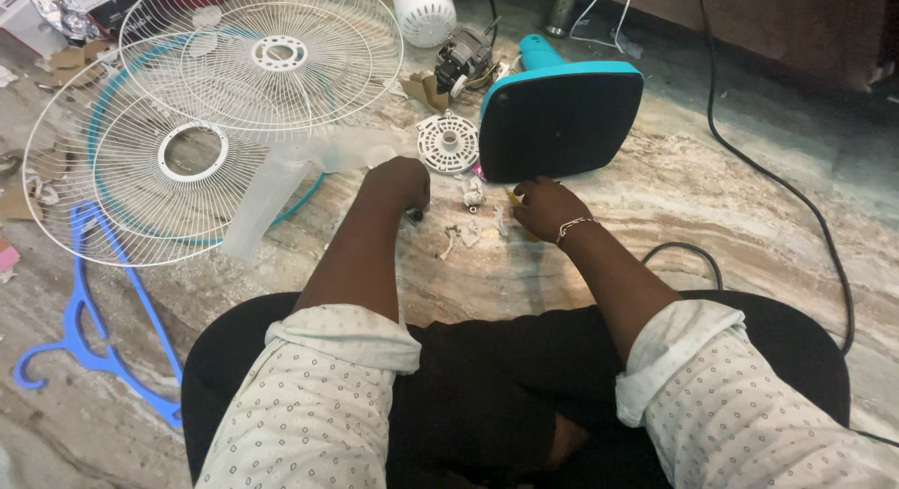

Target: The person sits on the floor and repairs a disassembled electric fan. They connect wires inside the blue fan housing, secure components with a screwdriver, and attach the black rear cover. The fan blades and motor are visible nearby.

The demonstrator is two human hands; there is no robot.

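I sit on a marble floor with fan parts spread before me. My left hand [398, 185] is curled in a fist over a small dark part by the translucent fan blade [281, 185]. My right hand [546, 208], a bracelet on its wrist, closes on a thin yellow-handled tool whose tip shows near the fan's blue-rimmed black base [560, 119]. Small white scraps and fittings [471, 229] lie between my hands. A round white vented cover [447, 142] rests left of the base.
Two white wire fan guards [178, 161] [267, 53] lie at left, with a blue clothes hanger [94, 311] below them. A fan motor [462, 60] and white housing [423, 11] sit behind. A black cable [796, 199] runs along the right.
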